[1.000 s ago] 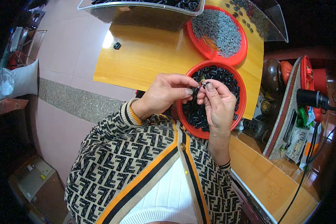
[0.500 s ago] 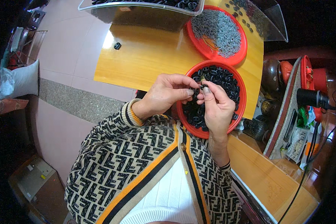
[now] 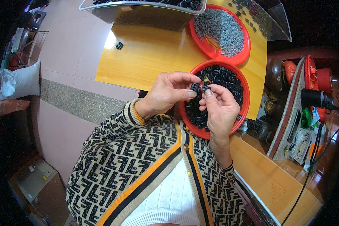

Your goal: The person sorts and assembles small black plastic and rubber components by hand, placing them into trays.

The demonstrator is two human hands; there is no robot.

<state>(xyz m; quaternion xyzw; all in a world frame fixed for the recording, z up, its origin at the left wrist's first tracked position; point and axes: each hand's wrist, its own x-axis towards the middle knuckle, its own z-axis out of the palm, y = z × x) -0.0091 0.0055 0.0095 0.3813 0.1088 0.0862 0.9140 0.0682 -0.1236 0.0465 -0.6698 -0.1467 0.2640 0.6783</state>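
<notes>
Over a red basin [image 3: 246, 98] filled with black plastic parts, my two hands work close together. My left hand [image 3: 164, 92] pinches a black two-holed plastic piece [image 3: 194, 87], which looks like a cord lock body, between thumb and fingertips. Just beside it, my right hand [image 3: 221, 109] is closed with thumb and index finger around a small dark part [image 3: 205, 88], whose shape is mostly hidden. The two parts meet or nearly meet; I cannot tell which. Many similar black pieces [image 3: 224, 77] lie in the basin under my fingers.
Behind the basin, a red tray [image 3: 242, 56] holds small grey metal pieces like springs [image 3: 224, 32]. A clear plastic bin [image 3: 143, 8] of black parts stands on the yellow table [image 3: 139, 56]. One loose black piece [image 3: 119, 46] lies near its left edge. Another clear container [image 3: 278, 22] is at far right.
My fingertips have drawn slightly apart, and the two-holed black piece now shows between my left fingers. My right hand has shifted a little to the right and turned.
</notes>
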